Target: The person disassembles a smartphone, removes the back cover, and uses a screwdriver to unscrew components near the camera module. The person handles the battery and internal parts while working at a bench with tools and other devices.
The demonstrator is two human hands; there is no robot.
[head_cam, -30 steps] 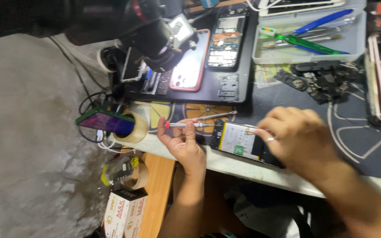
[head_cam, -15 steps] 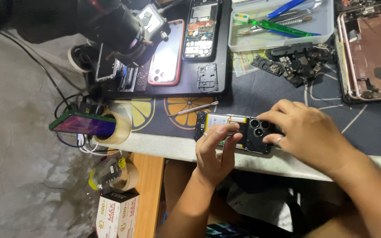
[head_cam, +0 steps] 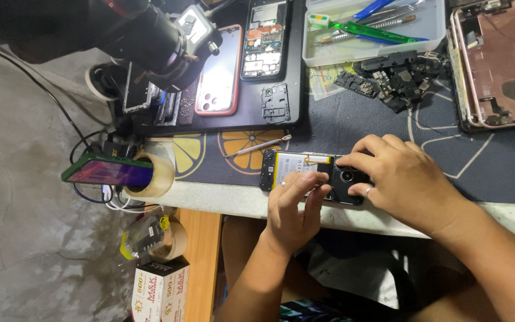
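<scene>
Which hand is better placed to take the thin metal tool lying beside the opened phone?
Probably left: the left hand lies nearer the thin metal tool, while the right hand rests on the opened phone's camera end, farther away.

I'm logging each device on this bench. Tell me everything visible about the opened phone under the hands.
The opened phone lies flat near the table's front edge, back cover off: pale battery with a yellow strip, dark frame, black camera block. The left hand presses fingertips on its near edge; the right hand covers its camera end.
</scene>
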